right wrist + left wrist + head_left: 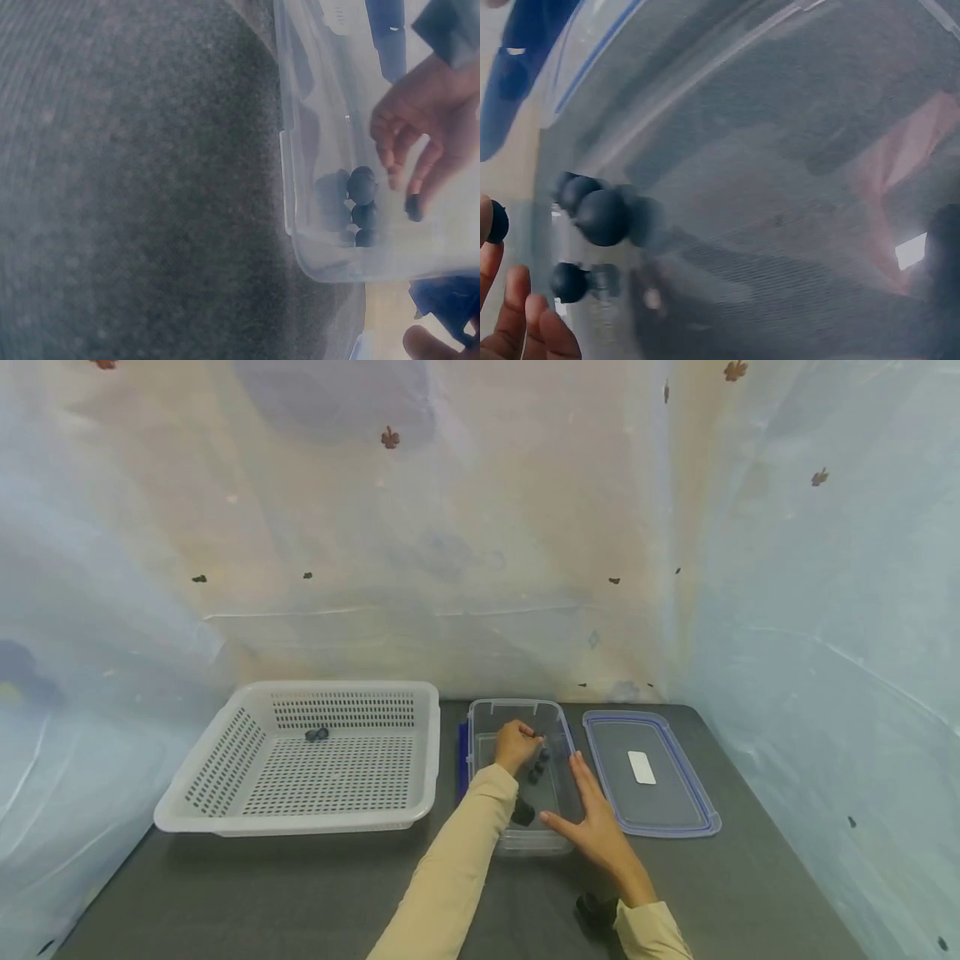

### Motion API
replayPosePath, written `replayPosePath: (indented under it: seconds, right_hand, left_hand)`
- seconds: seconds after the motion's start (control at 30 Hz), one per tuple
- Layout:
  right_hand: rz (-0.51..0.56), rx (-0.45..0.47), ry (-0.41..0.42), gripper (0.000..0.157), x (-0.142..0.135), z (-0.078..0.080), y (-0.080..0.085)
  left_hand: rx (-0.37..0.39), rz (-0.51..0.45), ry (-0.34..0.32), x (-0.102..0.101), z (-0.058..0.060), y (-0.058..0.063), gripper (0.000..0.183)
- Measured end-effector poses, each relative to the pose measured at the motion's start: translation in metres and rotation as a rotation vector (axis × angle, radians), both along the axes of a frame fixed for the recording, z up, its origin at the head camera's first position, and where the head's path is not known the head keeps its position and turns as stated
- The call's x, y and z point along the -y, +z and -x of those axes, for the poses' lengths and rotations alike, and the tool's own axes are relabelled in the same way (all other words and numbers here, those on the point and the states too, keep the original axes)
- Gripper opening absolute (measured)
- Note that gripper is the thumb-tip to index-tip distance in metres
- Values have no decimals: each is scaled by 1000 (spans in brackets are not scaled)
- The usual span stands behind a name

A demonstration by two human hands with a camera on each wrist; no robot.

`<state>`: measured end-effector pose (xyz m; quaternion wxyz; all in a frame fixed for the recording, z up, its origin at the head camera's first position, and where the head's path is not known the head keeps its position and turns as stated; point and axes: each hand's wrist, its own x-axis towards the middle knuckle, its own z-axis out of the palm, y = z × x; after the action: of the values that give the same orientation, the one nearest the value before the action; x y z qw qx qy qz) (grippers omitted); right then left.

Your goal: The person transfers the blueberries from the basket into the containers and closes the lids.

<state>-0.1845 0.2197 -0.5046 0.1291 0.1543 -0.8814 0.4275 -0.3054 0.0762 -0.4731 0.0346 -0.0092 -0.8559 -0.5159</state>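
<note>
A clear plastic box [536, 842] with a blue latch [462, 760] stands before me. My left hand [517, 745] is inside it, pinching a blueberry [413, 207] between thumb and finger. Several other dark blueberries [538, 767] lie in the box to the right of that hand; the left wrist view shows a cluster [602, 216] and a single blueberry [569, 282] near the fingers [514, 307]. My right hand [600, 827] rests against the box's right side, thumb and fingers spread and fairly straight.
To the left stands a white slotted basket [330, 825] with a couple of dark blueberries [317, 735] in it. A clear lid [675, 802] with a blue seal and white label lies right of the box. A patterned plastic sheet [480, 527] hangs behind the grey table [315, 893].
</note>
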Motion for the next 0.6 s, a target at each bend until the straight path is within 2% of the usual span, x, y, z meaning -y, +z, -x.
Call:
replayPosePath:
  seconds: [0.13, 0.27, 0.6]
  right_hand:
    - [0, -8, -1, 99, 0, 0, 0]
    - [3, -14, 4, 99, 0, 1, 0]
    - [0, -3, 4, 99, 0, 0, 0]
  left_hand:
    - [-40, 39, 44, 0, -1, -11, 16]
    - [-79, 73, 53, -1, 2, -21, 17]
    - [5, 171, 62, -1, 6, -27, 18]
